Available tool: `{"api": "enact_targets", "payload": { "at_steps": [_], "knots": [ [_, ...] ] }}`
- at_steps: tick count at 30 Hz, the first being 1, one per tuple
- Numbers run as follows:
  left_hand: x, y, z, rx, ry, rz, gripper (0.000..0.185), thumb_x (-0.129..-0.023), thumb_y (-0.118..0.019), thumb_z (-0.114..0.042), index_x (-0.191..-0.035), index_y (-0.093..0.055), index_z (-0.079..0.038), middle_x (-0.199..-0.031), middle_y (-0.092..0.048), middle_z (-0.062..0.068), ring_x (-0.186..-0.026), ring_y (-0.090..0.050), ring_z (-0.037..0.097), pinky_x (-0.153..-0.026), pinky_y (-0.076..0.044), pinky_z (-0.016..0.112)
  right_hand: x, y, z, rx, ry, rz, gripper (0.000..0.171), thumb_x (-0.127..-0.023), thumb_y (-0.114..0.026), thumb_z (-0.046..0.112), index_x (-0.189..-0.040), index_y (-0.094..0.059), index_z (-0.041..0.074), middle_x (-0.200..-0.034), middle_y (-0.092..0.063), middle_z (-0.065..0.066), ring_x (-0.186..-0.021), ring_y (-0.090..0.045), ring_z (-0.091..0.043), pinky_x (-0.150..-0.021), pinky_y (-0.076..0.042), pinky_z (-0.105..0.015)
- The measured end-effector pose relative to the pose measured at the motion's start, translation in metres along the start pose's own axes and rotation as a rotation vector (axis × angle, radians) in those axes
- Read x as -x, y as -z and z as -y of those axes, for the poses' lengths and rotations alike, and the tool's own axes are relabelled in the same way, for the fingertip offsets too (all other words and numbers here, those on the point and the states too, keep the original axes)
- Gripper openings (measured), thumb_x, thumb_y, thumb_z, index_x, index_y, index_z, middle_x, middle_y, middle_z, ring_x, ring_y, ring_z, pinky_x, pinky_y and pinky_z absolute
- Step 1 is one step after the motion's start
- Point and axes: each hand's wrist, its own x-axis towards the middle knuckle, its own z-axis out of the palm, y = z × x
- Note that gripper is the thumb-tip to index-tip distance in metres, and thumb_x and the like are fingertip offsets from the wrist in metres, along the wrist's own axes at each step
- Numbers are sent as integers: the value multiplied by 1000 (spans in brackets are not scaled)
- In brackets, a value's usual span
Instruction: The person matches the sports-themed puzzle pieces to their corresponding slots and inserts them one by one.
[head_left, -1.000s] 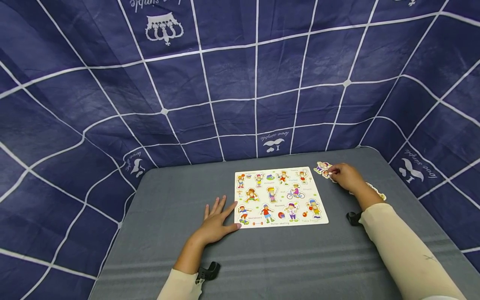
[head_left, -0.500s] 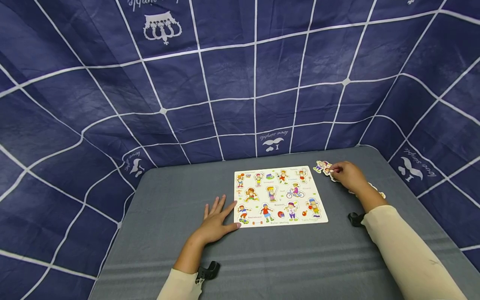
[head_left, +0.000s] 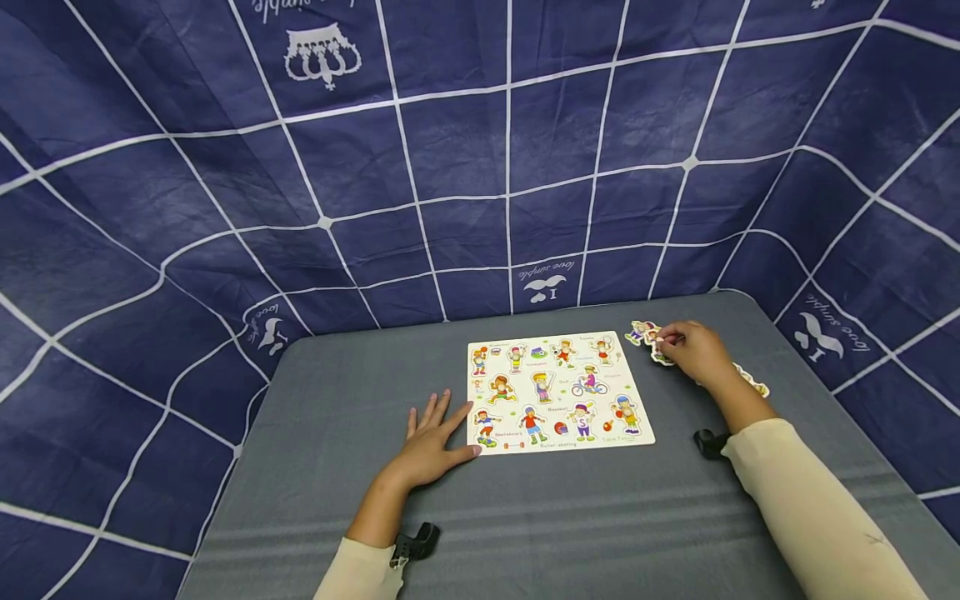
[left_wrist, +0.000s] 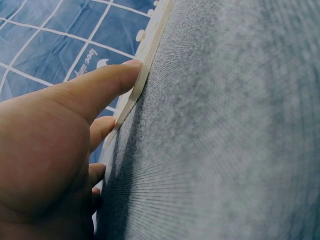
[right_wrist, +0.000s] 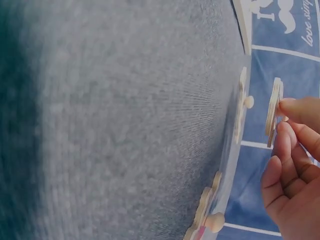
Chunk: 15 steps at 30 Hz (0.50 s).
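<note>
A: Where is the piece at this moment?

B: The wooden piece point(right_wrist: 274, 112) is in the right hand point(head_left: 697, 350). Thumb and fingers pinch it, I think by its small knob point(right_wrist: 285, 119), and the right wrist view shows it raised above the tabletop point(head_left: 555, 525).

A: And how does its long axis go?

B: In that view it appears almost edge-on, its length roughly along the surface below, so I would call it nearly flat. Its picture I cannot make out.

A: Which way is the puzzle board point(head_left: 523, 404) from it?

B: To the left of the right hand and a little closer to the person, with its long side running left to right. The right hand is near the right edge, with a gap between; I judge this gap to be the important relation.

A: And the left hand point(head_left: 427, 454)?

B: It grasps nothing. Its fingers are spread, and the thumb and one finger touch the left edge.

A: Other pieces?

B: One loose piece point(head_left: 637, 332) lies beside the far right corner; another piece point(head_left: 756, 383) is partly hidden by the right wrist.

A: Any writing?

B: On the board, "Skateboard", "Roller-skating" and, less clearly, "Table Tennis". The cloth wall point(head_left: 457, 167) says "love simple", upside down in the head view. I find no brand.
</note>
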Motion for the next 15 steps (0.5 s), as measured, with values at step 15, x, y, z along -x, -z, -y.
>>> {"api": "enact_targets", "payload": {
  "at_steps": [15],
  "knots": [
    [0,-1,0,6,-1,-4,79,-91,-66,-59,-158,-36,-32,-171,-10,12,-160,1,35,-123,9,66,8,3,20,-1,63,-65,13,-88,-75,12,-97,-75,3,-88,-64,-12,-72,-51,-8,-64,-40,-24]
  ]
}}
